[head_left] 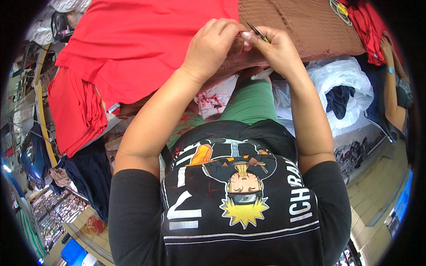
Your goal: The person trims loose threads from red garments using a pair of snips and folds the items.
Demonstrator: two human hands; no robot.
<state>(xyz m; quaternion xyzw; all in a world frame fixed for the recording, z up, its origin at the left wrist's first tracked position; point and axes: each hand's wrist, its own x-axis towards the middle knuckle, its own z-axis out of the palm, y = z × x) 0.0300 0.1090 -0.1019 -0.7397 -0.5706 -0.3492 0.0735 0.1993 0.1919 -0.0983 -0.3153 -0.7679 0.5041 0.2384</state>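
Note:
Red fabric (146, 40) lies spread over a padded surface covered in brown cloth (306, 26). My left hand (212, 46) is at the fabric's right edge, its fingers closed in a pinch. What lies between those fingertips is mostly hidden, though a thin reddish strand hangs just below them. Close beside it, my right hand (280, 49) grips a small pointed tool (258, 33), apparently thread snips, dark with a yellow-green edge. Its tips point up and to the left. The right thumb and the left fingertips meet or nearly meet.
At the left, folded red cloth (77, 108) hangs over the edge near dark navy cloth (91, 177). White plastic bag (344, 80) holding dark fabric stands at the right. Another person's arm (390, 84) reaches onto red cloth at the far right, near a coiled cord (341, 12).

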